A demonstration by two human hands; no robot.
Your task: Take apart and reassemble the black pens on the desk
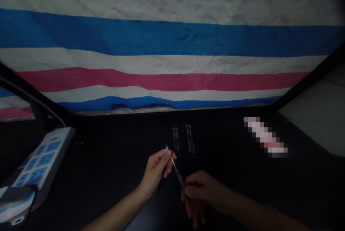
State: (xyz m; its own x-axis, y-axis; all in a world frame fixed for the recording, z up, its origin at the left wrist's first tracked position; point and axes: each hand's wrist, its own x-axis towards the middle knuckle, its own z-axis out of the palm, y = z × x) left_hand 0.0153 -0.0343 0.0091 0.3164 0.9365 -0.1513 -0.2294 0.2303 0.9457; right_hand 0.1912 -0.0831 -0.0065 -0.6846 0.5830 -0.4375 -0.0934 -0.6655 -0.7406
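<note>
Both my hands hold one thin metal tool over a dark table. My left hand pinches the tool near its pointed upper end, fingers closed round it. My right hand grips the thicker grey handle at the lower end, with its other fingers hanging down. Just beyond the tool lie two small dark strips with pale markings, side by side on the table.
A white power strip with blue sockets lies at the left, with a small device showing a red light in front of it. A blurred pale object sits at the right. A striped red, white and blue cloth hangs behind.
</note>
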